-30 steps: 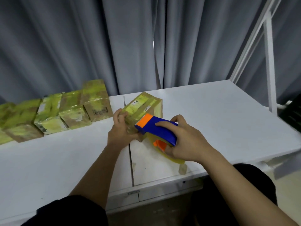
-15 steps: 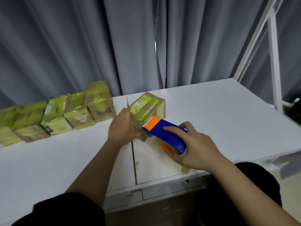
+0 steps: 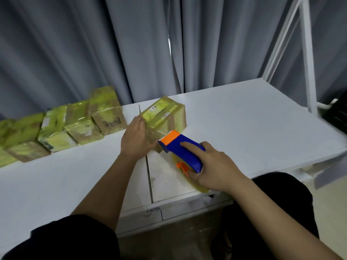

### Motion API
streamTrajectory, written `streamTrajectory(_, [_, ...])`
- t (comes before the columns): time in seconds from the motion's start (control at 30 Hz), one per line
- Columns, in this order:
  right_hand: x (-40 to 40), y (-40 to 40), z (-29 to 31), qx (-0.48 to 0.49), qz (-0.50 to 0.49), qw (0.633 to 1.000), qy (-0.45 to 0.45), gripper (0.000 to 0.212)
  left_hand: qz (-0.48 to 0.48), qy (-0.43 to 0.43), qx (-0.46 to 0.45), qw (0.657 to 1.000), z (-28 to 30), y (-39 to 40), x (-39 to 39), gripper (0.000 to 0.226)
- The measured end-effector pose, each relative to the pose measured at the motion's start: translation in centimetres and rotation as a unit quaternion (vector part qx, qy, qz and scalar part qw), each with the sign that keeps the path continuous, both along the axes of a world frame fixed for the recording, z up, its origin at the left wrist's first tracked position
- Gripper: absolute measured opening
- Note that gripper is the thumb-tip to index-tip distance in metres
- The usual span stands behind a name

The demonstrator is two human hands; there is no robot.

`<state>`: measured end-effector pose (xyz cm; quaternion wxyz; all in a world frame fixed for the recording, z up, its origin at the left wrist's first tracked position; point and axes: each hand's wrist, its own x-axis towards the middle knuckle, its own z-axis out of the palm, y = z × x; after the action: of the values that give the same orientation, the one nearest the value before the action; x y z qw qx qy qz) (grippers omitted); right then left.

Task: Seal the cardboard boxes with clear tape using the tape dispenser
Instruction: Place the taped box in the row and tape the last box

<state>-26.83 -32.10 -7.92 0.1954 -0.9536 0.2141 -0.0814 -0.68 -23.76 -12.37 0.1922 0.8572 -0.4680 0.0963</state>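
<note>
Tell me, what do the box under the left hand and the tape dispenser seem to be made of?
Box: brown cardboard under glossy clear tape, which glints; yellow-green patches, probably labels. Tape dispenser: likely hard plastic, smooth blue with orange parts.

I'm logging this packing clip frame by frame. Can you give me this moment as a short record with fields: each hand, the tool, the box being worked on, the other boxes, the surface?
left hand: flat against the near side of the tape-wrapped cardboard box
right hand: grips the blue and orange tape dispenser
tool: orange end at the box's near face
other boxes: row of taped cardboard boxes, left
surface: white table
</note>
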Motion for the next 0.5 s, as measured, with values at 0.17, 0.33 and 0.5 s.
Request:
streamTrajectory(0.17, [-1.8, 1.2, 1.2, -0.012, -0.007, 1.0, -0.013, 0.072, -0.008, -0.002, 0.041, 0.999, 0.7, -0.3, 1.1, 0.096])
streamTrajectory(0.33, [-1.6, 1.3, 1.5, -0.033, -0.006, 0.999, 0.032, 0.074, 0.002, -0.044, 0.097, 0.994, 1.0, -0.7, 1.4, 0.093])
streamTrajectory(0.5, [-1.0, 1.4, 1.5, -0.022, 0.009, 0.997, 0.069, 0.07, 0.004, -0.07, 0.096, 0.993, 0.7, -0.6, 0.9, 0.089])
